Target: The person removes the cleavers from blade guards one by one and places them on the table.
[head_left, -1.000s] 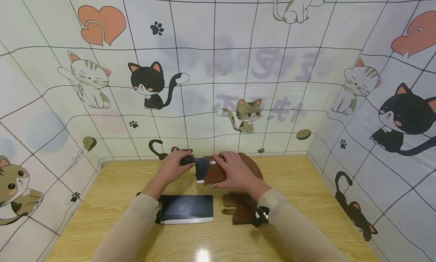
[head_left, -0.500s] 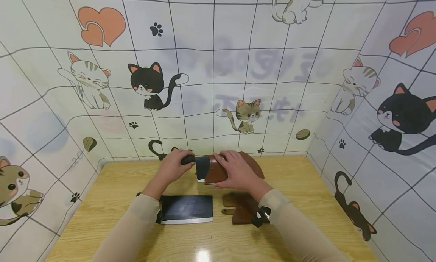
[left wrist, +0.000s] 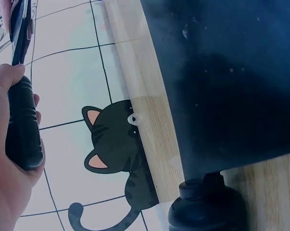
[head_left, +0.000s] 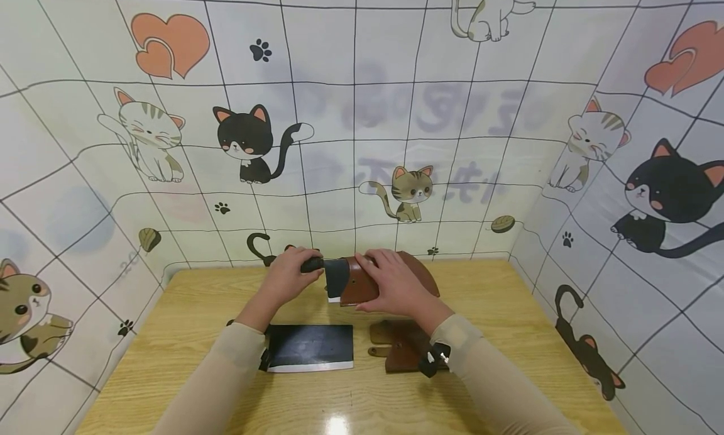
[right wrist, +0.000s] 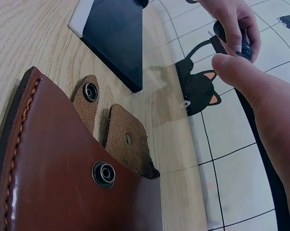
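My left hand (head_left: 287, 276) grips the black handle (left wrist: 24, 125) of a knife at the back of the table. Most of that knife's dark blade (head_left: 337, 279) is inside a brown leather sheath (head_left: 359, 288), with a strip showing near the handle. My right hand (head_left: 398, 284) holds the sheath from above, thumb on the near side. In front lies a second, broad dark blade (head_left: 310, 346) with a pale edge, flat on the table. Right of it rests another brown sheath (right wrist: 72, 168) with metal snaps, partly hidden by my right wrist in the head view.
The wooden table (head_left: 351, 403) meets a white gridded wall covering (head_left: 334, 121) with cat drawings at its back and sides. The second knife's black handle (left wrist: 207, 207) shows in the left wrist view.
The held knife and sheath have shifted very slightly to the right with both hands. The second blade and second sheath have not moved.
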`<state>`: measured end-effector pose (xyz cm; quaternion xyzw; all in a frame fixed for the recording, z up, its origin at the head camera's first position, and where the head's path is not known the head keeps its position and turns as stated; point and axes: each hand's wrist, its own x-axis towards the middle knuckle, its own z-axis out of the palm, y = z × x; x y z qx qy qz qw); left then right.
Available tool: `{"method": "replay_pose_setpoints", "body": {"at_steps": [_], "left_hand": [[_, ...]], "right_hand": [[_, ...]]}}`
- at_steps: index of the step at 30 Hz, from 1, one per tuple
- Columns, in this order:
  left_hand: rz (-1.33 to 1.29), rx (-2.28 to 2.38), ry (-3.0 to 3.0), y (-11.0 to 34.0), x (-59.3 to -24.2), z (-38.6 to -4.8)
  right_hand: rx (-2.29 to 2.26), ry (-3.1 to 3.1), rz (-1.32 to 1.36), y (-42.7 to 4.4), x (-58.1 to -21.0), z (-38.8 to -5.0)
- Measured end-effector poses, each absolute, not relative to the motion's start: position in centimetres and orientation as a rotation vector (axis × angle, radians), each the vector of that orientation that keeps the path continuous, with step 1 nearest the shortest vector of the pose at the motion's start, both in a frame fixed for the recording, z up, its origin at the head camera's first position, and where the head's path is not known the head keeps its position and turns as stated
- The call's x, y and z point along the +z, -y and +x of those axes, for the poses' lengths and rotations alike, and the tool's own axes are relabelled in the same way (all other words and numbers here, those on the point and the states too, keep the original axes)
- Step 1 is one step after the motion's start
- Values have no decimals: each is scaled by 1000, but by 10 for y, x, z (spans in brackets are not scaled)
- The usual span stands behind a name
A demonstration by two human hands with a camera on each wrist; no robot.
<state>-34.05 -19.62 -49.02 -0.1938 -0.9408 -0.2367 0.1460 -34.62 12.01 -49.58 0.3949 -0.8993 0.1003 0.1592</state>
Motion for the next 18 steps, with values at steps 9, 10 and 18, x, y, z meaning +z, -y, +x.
{"method": "replay_pose_setpoints", "body": {"at_steps": [9,10,18], "left_hand": [[-550,-682,2716,196,-489,-340],[-551,-685,2718,196,-488,-340],[-569,-692,2706,195,-487,-339]], "right_hand": [[288,2581,1119,-121,-496,-347],[290,2580,1120,-121,-496,-347],[286,2589,1112,-121,-494,-346]]}}
